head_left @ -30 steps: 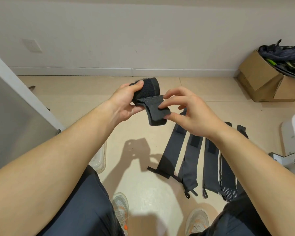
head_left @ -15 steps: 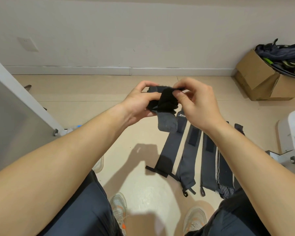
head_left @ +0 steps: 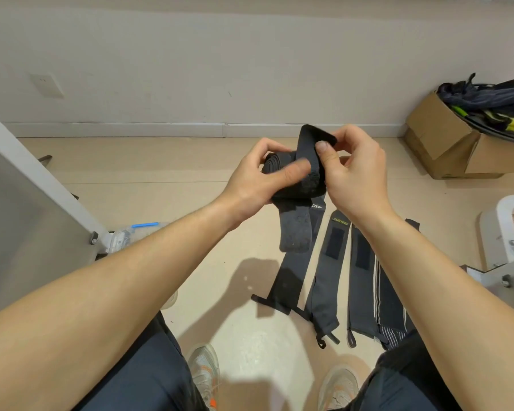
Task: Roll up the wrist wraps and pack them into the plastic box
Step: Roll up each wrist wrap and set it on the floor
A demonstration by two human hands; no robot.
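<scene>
Gripping a half-rolled wrist wrap (head_left: 306,186), the left hand (head_left: 255,179) has its thumb laid across the front of the roll and its fingers curled round behind. The right hand (head_left: 356,176) pinches the black strap end (head_left: 307,137) between thumb and forefinger, with the strap arched up over the roll. The other right fingers are curled behind; how they lie cannot be told. A grey tail (head_left: 296,229) hangs loose under the left fingers.

Directly below both sets of fingers, flat wraps (head_left: 327,277) lie side by side on the floor (head_left: 244,336). The hanging tail covers the top of the leftmost one, and the right forearm crosses the rightmost ones.

The plastic box (head_left: 125,235) sits well left of and below the left fingers, mostly hidden behind the left forearm, beside the foot of a grey panel (head_left: 21,221). Only one corner and a blue clip show.

Far right of the right fingers, a cardboard box (head_left: 436,137) stands against the wall, with a dark bag (head_left: 493,99) piled on top. A white frame (head_left: 505,221) sits lower right. Two shoes (head_left: 204,372) show at the bottom edge.
</scene>
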